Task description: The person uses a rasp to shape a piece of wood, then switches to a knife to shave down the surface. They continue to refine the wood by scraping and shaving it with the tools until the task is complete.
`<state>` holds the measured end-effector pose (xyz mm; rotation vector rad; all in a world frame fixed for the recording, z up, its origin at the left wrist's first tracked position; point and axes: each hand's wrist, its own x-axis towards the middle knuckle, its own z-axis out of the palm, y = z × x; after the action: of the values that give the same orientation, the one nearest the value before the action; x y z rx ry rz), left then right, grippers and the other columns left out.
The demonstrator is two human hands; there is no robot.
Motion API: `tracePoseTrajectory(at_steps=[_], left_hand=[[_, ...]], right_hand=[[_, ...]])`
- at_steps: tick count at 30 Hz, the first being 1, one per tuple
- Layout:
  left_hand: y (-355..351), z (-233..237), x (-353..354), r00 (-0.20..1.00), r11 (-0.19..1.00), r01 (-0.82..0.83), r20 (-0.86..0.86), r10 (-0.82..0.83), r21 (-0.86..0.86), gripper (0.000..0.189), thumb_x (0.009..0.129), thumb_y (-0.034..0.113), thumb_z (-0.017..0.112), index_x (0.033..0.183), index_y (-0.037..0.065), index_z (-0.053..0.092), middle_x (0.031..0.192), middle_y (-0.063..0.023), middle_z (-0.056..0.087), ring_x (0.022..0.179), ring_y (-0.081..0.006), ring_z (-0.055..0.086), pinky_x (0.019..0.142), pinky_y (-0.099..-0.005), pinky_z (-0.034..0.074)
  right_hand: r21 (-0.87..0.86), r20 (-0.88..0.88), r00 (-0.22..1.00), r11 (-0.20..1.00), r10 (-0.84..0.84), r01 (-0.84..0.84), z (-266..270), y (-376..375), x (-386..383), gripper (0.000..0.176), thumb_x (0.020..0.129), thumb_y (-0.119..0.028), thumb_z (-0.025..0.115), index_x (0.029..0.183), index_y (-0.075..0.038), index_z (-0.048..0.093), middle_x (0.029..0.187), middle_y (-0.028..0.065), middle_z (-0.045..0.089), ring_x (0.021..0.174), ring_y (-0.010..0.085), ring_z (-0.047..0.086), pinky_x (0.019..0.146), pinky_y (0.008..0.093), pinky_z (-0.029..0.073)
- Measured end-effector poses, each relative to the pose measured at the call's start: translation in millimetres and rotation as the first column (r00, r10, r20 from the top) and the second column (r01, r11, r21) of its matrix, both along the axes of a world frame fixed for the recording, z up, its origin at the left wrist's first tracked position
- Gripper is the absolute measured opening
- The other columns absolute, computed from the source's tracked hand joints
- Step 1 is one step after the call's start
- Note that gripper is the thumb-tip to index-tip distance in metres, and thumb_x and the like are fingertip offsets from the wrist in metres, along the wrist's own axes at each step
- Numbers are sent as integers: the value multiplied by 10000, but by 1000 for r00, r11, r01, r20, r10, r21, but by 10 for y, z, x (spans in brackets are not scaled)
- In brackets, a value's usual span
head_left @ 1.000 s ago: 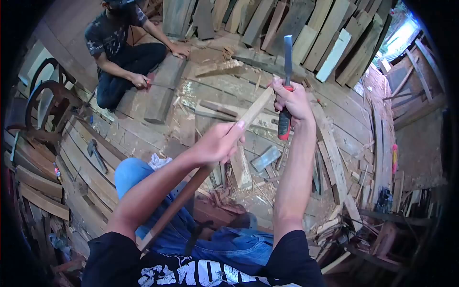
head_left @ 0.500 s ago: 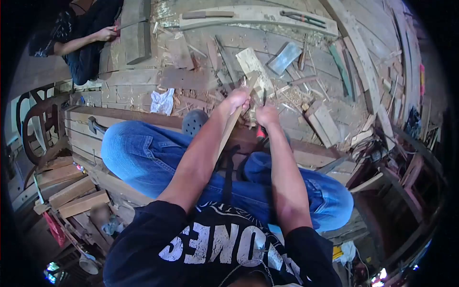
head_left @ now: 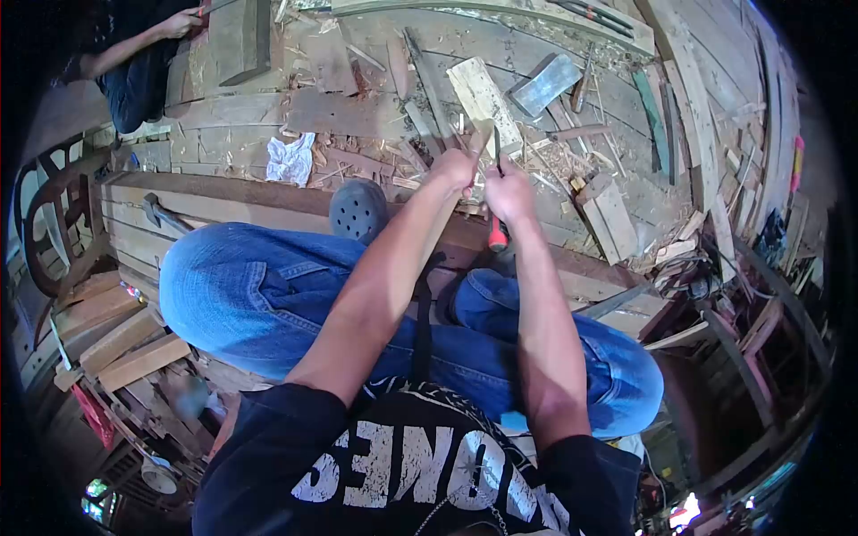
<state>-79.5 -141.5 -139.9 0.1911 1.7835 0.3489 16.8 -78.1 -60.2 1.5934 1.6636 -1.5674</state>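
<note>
My left hand (head_left: 454, 170) is closed around a slim wooden strip (head_left: 483, 134), which slants back under my left forearm toward my lap. In my right hand (head_left: 509, 192) is a hand tool with a red handle (head_left: 498, 236) and a narrow dark blade (head_left: 498, 147). The blade points away from me and runs close along the right side of the strip's far end; whether it is a file or a chisel I cannot tell. Just beyond both hands lies a pale wood block (head_left: 483, 94), overlapped by the strip's tip in this view.
A grey metal-looking block (head_left: 545, 85), wood offcuts (head_left: 608, 219) and shavings lie around the floor. A white cloth (head_left: 290, 159) is left of my shoe (head_left: 357, 211). A hammer (head_left: 165, 214) rests near my left knee. Another person's hand (head_left: 181, 22) works at upper left.
The view has tipped down, so the floor items sit higher in it. My right hand has moved forward with the red-handled tool, bringing its blade up beside the strip's end.
</note>
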Motion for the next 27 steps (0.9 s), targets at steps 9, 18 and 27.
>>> tracePoseTrajectory(at_steps=[9, 18, 27], left_hand=[[123, 73, 88, 951, 967, 214, -197, -239, -137, 410, 859, 364, 507, 984, 0, 647, 942, -165, 660, 968, -281, 622, 837, -378, 487], [108, 145, 163, 877, 955, 271, -377, -296, -120, 507, 854, 477, 501, 966, 0, 634, 944, -217, 641, 942, -338, 617, 820, -420, 488], [95, -19, 159, 868, 943, 321, -371, -329, -85, 526, 895, 445, 421, 890, -29, 648, 830, -223, 649, 909, -328, 628, 820, -408, 485]], right_hand=[[6, 67, 998, 1000, 19, -19, -283, 121, 147, 485, 899, -273, 432, 1304, -7, 412, 891, 242, 636, 606, 236, 653, 622, 342, 508], [106, 69, 986, 982, 151, -158, -490, 83, 156, 474, 873, -223, 456, 1316, -56, 429, 654, 123, 627, 513, 173, 605, 544, 305, 493], [-17, 72, 995, 997, 72, -71, -290, 98, 100, 520, 871, -231, 375, 1311, 47, 374, 884, 270, 624, 670, 267, 658, 680, 341, 514]])
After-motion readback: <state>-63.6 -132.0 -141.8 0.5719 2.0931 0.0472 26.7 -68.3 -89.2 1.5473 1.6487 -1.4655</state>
